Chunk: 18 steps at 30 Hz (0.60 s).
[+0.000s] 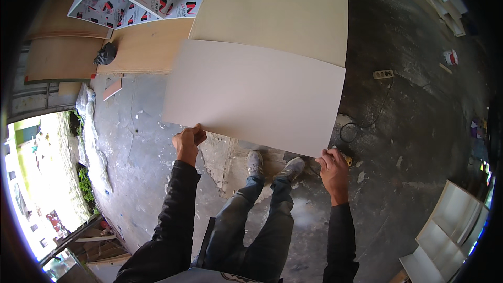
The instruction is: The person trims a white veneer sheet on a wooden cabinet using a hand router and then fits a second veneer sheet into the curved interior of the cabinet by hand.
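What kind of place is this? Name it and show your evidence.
Probably a carpentry or furniture workshop: both hands, left hand and right hand, hold a white board panel over a stained concrete floor, with stacked plywood sheets and unfinished white shelving nearby.

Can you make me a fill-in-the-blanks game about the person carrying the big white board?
1. The left hand and the right hand both grip the near edge of a large, flat, ____ rectangular panel.
2. Beyond it lies a bigger beige sheet, partly ____ by the white panel.
3. A black bag sits on a brown wooden board to the person's ____.
4. The person's grey shoes stand on a stained ____ floor.

Missing words: white; covered; left; concrete
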Motion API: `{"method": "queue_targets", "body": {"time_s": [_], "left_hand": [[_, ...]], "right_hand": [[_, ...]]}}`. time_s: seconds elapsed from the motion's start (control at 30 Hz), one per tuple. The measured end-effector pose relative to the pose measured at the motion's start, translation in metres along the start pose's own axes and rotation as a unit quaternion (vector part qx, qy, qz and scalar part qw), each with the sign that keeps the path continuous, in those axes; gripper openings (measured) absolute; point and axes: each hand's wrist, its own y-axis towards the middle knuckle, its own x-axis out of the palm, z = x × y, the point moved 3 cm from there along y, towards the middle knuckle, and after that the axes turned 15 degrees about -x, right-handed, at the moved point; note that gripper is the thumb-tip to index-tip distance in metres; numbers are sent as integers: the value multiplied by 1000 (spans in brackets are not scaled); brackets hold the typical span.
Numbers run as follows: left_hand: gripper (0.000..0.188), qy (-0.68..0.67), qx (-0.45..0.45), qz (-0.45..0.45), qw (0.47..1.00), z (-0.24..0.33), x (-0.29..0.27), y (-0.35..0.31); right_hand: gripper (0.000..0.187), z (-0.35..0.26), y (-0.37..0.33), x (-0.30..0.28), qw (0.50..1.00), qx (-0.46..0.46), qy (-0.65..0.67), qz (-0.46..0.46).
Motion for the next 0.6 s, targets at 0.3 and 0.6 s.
{"method": "queue_targets", "body": {"time_s": [0.3,0.6], "left_hand": [[10,44,-25,-11,999,1,-14,18],[12,56,-12,13,998,7,-13,9]], "right_hand": [[13,4,-5,20,974,133,101,154],[19,-25,-11,26,959,96,-23,264]]}}
